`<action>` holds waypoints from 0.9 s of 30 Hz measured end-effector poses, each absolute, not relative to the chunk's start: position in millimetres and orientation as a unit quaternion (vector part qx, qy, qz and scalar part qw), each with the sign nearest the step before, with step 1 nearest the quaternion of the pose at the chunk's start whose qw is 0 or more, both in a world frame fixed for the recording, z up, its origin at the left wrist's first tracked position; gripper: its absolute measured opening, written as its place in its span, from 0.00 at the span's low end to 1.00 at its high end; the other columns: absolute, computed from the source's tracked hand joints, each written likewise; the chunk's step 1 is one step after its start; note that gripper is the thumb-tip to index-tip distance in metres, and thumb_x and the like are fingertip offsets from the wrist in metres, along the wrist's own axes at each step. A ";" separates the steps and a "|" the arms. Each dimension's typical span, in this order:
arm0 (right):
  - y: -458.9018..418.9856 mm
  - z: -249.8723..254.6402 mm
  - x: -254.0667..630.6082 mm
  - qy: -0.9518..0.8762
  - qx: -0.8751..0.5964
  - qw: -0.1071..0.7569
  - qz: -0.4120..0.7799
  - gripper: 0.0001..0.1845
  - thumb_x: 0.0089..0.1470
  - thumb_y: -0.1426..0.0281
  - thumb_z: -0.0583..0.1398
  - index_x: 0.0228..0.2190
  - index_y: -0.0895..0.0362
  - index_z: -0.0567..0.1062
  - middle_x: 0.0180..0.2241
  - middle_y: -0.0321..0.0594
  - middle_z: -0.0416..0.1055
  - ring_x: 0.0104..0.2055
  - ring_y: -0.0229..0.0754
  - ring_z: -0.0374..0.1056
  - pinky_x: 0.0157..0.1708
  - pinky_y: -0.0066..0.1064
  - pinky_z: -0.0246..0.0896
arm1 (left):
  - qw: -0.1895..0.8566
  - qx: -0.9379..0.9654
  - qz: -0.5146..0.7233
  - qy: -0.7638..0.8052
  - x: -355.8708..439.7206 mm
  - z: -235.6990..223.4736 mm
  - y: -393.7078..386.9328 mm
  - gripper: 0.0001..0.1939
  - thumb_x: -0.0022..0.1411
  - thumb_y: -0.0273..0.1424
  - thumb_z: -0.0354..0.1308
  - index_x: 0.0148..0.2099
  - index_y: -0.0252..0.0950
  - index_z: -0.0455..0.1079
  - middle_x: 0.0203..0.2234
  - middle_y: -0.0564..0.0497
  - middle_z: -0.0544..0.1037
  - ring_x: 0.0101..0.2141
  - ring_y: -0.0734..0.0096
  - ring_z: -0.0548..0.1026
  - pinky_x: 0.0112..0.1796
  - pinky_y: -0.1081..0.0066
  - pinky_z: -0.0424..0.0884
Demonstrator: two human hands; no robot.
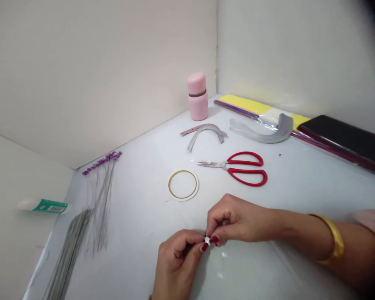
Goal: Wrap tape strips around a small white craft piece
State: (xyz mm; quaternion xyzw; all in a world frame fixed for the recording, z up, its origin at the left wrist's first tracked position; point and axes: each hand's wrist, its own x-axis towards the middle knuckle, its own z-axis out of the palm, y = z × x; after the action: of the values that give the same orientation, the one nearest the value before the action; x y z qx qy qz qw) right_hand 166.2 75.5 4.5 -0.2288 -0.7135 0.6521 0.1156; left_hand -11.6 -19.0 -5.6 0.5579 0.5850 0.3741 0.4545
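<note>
Both my hands meet low in the middle of the white table [137, 233]. My left hand [175, 262] and my right hand [234, 218] pinch a tiny silver piece [207, 240] between their fingertips, fingers closed around it. A gold bangle [333, 243] sits on my right wrist. Just beyond the hands lie a thin ring of tape [183, 185] and red-handled scissors [237, 167], shut, tips pointing left.
Grey ribbon strips [206, 132] and a larger grey ribbon [265, 130] lie behind the scissors. A pink bottle [197, 96] stands in the corner. Coloured paper sheets [246, 105] and a dark phone [346, 139] lie along the right wall. Thin wires [81, 225] with purple beads [102, 161] and a glue tube [45, 205] lie left.
</note>
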 end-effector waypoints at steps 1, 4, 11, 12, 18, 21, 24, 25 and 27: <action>76.5 4.6 166.2 -0.709 -0.227 0.111 0.659 0.07 0.47 0.74 0.58 0.29 0.64 0.75 0.24 0.39 0.73 0.26 0.35 0.69 0.26 0.22 0.62 | 0.456 0.562 0.367 0.585 -11.9 -5.3 -18.4 0.07 0.56 0.32 0.55 0.30 0.35 0.72 0.25 0.49 0.78 0.27 0.71 0.73 0.29 0.77 0.67; 77.0 4.9 165.0 -0.704 -0.234 0.108 0.661 0.06 0.47 0.74 0.58 0.28 0.63 0.75 0.23 0.39 0.73 0.26 0.35 0.69 0.26 0.22 0.62 | 0.465 0.564 0.352 0.585 -11.6 -4.0 -16.4 0.07 0.56 0.31 0.55 0.30 0.35 0.73 0.26 0.49 0.78 0.28 0.71 0.74 0.30 0.76 0.67; 70.0 1.9 160.0 -0.784 -0.290 0.211 0.507 0.07 0.48 0.75 0.57 0.28 0.61 0.76 0.23 0.37 0.73 0.26 0.34 0.68 0.26 0.21 0.59 | 0.449 0.497 0.433 0.603 -5.6 -7.4 -20.1 0.08 0.57 0.31 0.55 0.40 0.37 0.69 0.35 0.48 0.77 0.35 0.70 0.75 0.36 0.73 0.70; 68.5 1.8 159.4 -0.796 -0.286 0.225 0.484 0.07 0.48 0.75 0.57 0.28 0.61 0.76 0.24 0.37 0.73 0.26 0.34 0.68 0.26 0.21 0.59 | 0.435 0.502 0.434 0.608 -5.1 -8.2 -21.0 0.08 0.56 0.31 0.55 0.39 0.37 0.69 0.34 0.48 0.77 0.34 0.70 0.75 0.36 0.73 0.70; 61.0 3.2 157.3 -0.816 -0.262 0.260 0.445 0.08 0.51 0.73 0.56 0.30 0.61 0.76 0.26 0.38 0.74 0.28 0.34 0.68 0.28 0.20 0.60 | 0.382 0.520 0.430 0.631 -5.0 -9.3 -22.8 0.06 0.56 0.31 0.55 0.36 0.37 0.71 0.30 0.49 0.78 0.31 0.70 0.75 0.33 0.74 0.70; 60.5 3.0 157.5 -0.816 -0.257 0.258 0.448 0.07 0.51 0.73 0.57 0.30 0.61 0.75 0.26 0.38 0.74 0.28 0.33 0.68 0.28 0.20 0.60 | 0.364 0.535 0.428 0.630 -5.7 -7.2 -22.7 0.05 0.56 0.30 0.55 0.34 0.37 0.72 0.30 0.50 0.78 0.31 0.70 0.75 0.32 0.74 0.70; 62.0 2.4 158.4 -0.814 -0.255 0.249 0.459 0.09 0.53 0.72 0.55 0.34 0.61 0.75 0.28 0.38 0.74 0.30 0.34 0.69 0.29 0.20 0.61 | 0.354 0.546 0.430 0.625 -6.6 -5.2 -22.3 0.06 0.57 0.30 0.54 0.34 0.37 0.72 0.30 0.50 0.79 0.32 0.70 0.75 0.33 0.74 0.69; 62.6 2.4 158.8 -0.817 -0.248 0.249 0.458 0.10 0.54 0.72 0.54 0.36 0.60 0.74 0.30 0.39 0.74 0.31 0.34 0.69 0.31 0.21 0.61 | 0.355 0.549 0.430 0.623 -6.7 -4.9 -22.1 0.07 0.57 0.30 0.54 0.35 0.37 0.72 0.30 0.50 0.78 0.32 0.70 0.75 0.34 0.74 0.69; 63.7 2.8 159.6 -0.826 -0.226 0.248 0.453 0.12 0.55 0.73 0.53 0.39 0.59 0.74 0.33 0.39 0.74 0.34 0.34 0.69 0.34 0.21 0.61 | 0.350 0.558 0.425 0.621 -6.5 -4.8 -21.8 0.07 0.57 0.30 0.53 0.34 0.37 0.72 0.30 0.50 0.78 0.31 0.70 0.74 0.33 0.74 0.69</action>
State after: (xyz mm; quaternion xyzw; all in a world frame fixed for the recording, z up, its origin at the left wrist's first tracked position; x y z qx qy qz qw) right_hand 159.6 63.7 2.8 -0.2265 -0.8261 0.4527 0.2477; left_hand -6.5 -21.8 -4.8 0.5580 0.6208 0.4249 0.3504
